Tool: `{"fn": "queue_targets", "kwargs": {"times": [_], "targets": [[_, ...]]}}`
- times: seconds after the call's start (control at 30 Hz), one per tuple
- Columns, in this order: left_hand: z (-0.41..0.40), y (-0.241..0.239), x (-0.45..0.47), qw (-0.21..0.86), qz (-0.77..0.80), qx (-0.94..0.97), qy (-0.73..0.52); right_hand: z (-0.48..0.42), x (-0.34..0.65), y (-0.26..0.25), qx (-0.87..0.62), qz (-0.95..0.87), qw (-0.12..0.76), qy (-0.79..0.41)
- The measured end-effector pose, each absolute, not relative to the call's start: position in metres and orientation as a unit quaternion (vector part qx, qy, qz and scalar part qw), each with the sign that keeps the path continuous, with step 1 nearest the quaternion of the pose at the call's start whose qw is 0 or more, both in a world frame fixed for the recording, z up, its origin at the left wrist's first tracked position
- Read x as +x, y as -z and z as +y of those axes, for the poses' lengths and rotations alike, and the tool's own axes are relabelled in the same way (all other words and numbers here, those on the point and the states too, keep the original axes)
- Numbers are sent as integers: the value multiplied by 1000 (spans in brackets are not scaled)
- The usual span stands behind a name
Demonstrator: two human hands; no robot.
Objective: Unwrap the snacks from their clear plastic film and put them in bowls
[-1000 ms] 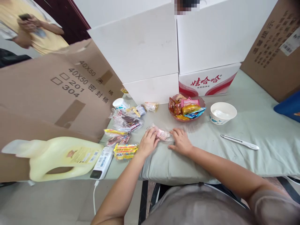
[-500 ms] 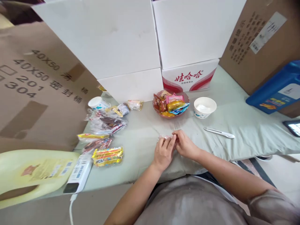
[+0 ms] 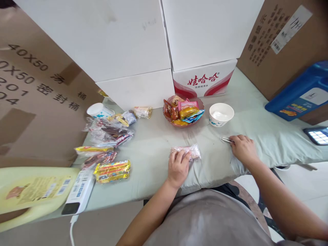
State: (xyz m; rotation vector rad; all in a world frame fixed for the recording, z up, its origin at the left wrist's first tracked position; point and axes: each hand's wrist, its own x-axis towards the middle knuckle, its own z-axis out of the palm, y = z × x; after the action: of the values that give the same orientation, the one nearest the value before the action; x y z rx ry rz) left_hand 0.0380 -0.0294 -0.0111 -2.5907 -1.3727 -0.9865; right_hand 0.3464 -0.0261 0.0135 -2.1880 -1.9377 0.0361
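My left hand (image 3: pixel 178 167) lies over a clear-wrapped snack packet (image 3: pixel 195 152), its bent fingers holding the packet down on the cloth. Part of the packet is hidden under those fingers. Off to the right, my right hand (image 3: pixel 244 150) is closed over a slim white utility knife (image 3: pixel 225 139); only the knife's tip shows beyond the fingers. Behind the packet stands a pink glass bowl (image 3: pixel 176 125) filled with wrapped snacks (image 3: pixel 188 108). Right of that bowl is a white paper bowl (image 3: pixel 221 116) with something white inside.
On the left lie a pile of plastic-wrapped snacks (image 3: pixel 112 131), a yellow-wrapped pack (image 3: pixel 112 171), a tipped paper cup (image 3: pixel 99 111), a white power bank (image 3: pixel 79 191) and a yellow jug (image 3: pixel 38 191). White boxes (image 3: pixel 138 90) stand behind. A blue bottle (image 3: pixel 299 92) and a phone (image 3: pixel 316 135) are at right.
My right hand has left the packet and moved right onto the utility knife. My left hand stays on the packet, which now shows more. The view has shifted slightly.
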Motion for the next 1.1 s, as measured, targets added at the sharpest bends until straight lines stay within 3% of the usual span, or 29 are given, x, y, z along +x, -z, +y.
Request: {"fn": "queue_targets", "kwargs": {"times": [0.13, 0.3, 0.47, 0.63, 0.77, 0.93, 1.03, 1.1], "targets": [[-30, 10, 38, 31, -443, -834, 326, -24, 290, -24, -599, -764, 209, -117], [-31, 11, 36, 6, -454, -778, 434, -20, 222, -40, -485, -849, 148, -149], [-29, 8, 30, -30, -481, -763, 430, -20, 256, -40, -502, -845, 117, -145], [-24, 7, 28, -70, -485, -765, 417, -25, 328, -30, -618, -776, 94, -84], [-20, 3, 26, -151, -507, -704, 473, -30, 327, -31, -637, -745, 195, -25], [0, -7, -4, -262, -603, -538, 527, -42, 264, -47, -485, -802, 321, -134], [12, -11, -37, -240, -626, -465, 578, -48, 233, -49, -393, -845, 315, -179], [10, -15, -52, -166, -634, -443, 612, -45, 222, -45, -349, -870, 291, -192]]}}
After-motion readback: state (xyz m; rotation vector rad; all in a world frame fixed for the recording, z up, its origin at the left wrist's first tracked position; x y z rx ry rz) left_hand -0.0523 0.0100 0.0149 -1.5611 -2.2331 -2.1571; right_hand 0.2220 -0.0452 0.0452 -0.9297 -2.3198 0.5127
